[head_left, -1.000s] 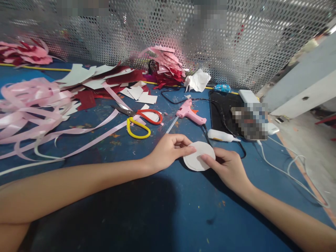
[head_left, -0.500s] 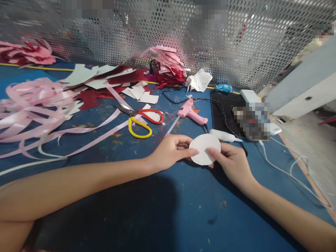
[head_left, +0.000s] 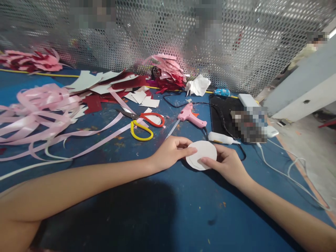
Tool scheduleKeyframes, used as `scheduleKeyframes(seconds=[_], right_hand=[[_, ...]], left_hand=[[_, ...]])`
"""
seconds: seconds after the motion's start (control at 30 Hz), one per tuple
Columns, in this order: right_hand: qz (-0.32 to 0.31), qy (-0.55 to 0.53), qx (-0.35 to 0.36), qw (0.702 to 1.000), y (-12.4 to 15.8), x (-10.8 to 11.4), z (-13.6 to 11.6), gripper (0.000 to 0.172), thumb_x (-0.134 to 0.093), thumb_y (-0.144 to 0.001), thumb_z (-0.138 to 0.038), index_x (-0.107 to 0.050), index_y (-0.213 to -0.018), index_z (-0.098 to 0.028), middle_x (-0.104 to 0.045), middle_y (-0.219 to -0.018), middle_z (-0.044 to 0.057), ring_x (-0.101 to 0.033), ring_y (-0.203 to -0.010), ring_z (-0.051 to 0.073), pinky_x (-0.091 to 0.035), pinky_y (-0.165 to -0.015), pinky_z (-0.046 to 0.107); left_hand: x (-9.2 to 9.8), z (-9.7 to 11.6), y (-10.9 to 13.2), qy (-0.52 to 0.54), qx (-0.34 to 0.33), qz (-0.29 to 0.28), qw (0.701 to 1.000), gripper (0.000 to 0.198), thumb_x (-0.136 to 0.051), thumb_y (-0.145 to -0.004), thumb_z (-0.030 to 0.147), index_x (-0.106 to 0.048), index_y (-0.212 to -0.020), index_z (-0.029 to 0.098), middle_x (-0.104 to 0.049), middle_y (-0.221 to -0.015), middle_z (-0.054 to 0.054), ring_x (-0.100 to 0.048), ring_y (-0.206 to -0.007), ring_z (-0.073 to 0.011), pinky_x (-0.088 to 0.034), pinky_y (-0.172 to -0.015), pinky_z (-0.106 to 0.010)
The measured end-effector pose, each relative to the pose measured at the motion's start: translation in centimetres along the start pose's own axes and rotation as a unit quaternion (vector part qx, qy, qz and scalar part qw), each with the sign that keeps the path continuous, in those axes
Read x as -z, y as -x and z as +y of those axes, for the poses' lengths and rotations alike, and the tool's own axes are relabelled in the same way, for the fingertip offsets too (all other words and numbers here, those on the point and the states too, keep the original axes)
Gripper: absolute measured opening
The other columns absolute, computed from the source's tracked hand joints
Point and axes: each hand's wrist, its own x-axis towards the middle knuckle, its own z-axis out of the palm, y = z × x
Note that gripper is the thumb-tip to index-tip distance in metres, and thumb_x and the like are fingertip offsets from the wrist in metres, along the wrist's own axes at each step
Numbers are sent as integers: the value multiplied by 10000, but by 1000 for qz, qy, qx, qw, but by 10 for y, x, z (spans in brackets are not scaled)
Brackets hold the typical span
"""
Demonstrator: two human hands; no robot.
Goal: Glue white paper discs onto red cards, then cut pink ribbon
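Between my two hands are white paper circles (head_left: 203, 149), at least two, one overlapping the other with its edge showing at the lower left. My left hand (head_left: 175, 151) pinches them at the left, thumb on top and fingers underneath. On the right side my right hand (head_left: 227, 162) grips them the same way, its thumb flat on the white face. Just beyond lies a white bottle with a pointed nozzle (head_left: 223, 138). A pink glue gun (head_left: 191, 116) with a clear glue stick rests farther off. Scissors (head_left: 141, 120) with red and yellow handles lie beyond my left hand.
Pink ribbon (head_left: 44, 112) is heaped at the left. White and dark red paper pieces (head_left: 105, 85) lie behind it, near a perforated metal panel (head_left: 147, 38). At the right, a black flat board (head_left: 222, 112) carries a blurred-out object, with a white cable (head_left: 278, 175) trailing off.
The paper circles have shifted slightly left and down and are now offset, so a second edge shows. My right thumb has slid left with them. The view has tilted slightly.
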Motion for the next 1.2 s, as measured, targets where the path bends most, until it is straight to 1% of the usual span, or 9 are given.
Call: scheduleKeyframes(seconds=[0.1, 0.2, 0.47, 0.63, 0.77, 0.9, 1.0, 1.07, 1.2], right_hand=[[21, 10, 3, 1000, 0, 0, -1, 297, -650, -724, -454, -646, -714, -157, -634, -655, 18, -528, -578, 121, -442, -509, 240], [33, 23, -1, 999, 1, -1, -1, 300, -651, -718, -452, -636, -695, -153, -603, -607, 4, -487, -535, 104, -413, -483, 230], [31, 10, -11, 999, 1, -2, 0, 299, -686, -688, -433, -650, -771, -148, -653, -677, 23, -520, -572, 116, -450, -532, 259], [23, 9, -14, 1000, 1, -1, -1, 327, -716, -644, -446, -650, -772, -152, -653, -685, 20, -539, -590, 128, -464, -543, 267], [25, 32, 3, 999, 1, -1, -2, 300, -666, -710, -446, -649, -786, -157, -647, -707, 20, -537, -620, 126, -453, -564, 255], [17, 105, 17, 994, 1, 1, -3, 302, -615, -760, -450, -606, -702, -154, -555, -619, -10, -461, -581, 100, -378, -525, 229], [26, 105, 21, 994, 1, 1, -4, 338, -611, -760, -466, -530, -633, -163, -483, -580, -30, -416, -557, 89, -346, -498, 221], [38, 80, 13, 996, 1, 1, -4, 324, -613, -757, -466, -548, -661, -163, -518, -604, -22, -445, -569, 97, -370, -511, 225], [46, 39, 8, 998, 2, 0, -3, 307, -629, -749, -445, -650, -867, -162, -660, -792, 31, -560, -685, 142, -458, -615, 265]], left_hand=[[0, -2, 0, -11, -5, -2, 1000, 179, -708, -707, 295, -691, -766, 126, -633, -665, 9, -546, -610, -95, -430, -591, -188], [0, -2, 1, -29, -10, -6, 1000, 192, -700, -715, 305, -697, -781, 125, -631, -660, 6, -546, -612, -99, -434, -592, -190], [-1, -1, 2, -36, -18, -19, 999, 230, -693, -724, 325, -716, -835, 125, -639, -682, -9, -547, -627, -110, -448, -599, -199], [0, -2, 1, -43, -29, -28, 998, 234, -681, -736, 334, -714, -847, 130, -633, -702, -6, -538, -635, -107, -444, -605, -196], [1, -5, 2, -82, -51, -24, 995, 214, -637, -779, 326, -703, -846, 134, -621, -710, 2, -524, -636, -99, -413, -596, -183], [0, -6, 5, -116, -64, -25, 991, 223, -602, -812, 334, -680, -822, 126, -578, -672, 10, -511, -618, -91, -400, -574, -175], [-2, -7, 5, -90, -45, -41, 994, 236, -593, -821, 347, -663, -863, 125, -582, -681, 8, -531, -610, -92, -425, -580, -184], [-2, -6, 5, -65, -39, -53, 996, 229, -632, -794, 318, -647, -931, 135, -615, -757, -1, -560, -668, -101, -454, -630, -197], [-3, -7, 6, -30, -42, -57, 997, 278, -674, -754, 259, -613, -999, 145, -623, -842, -7, -578, -751, -116, -486, -681, -218]])
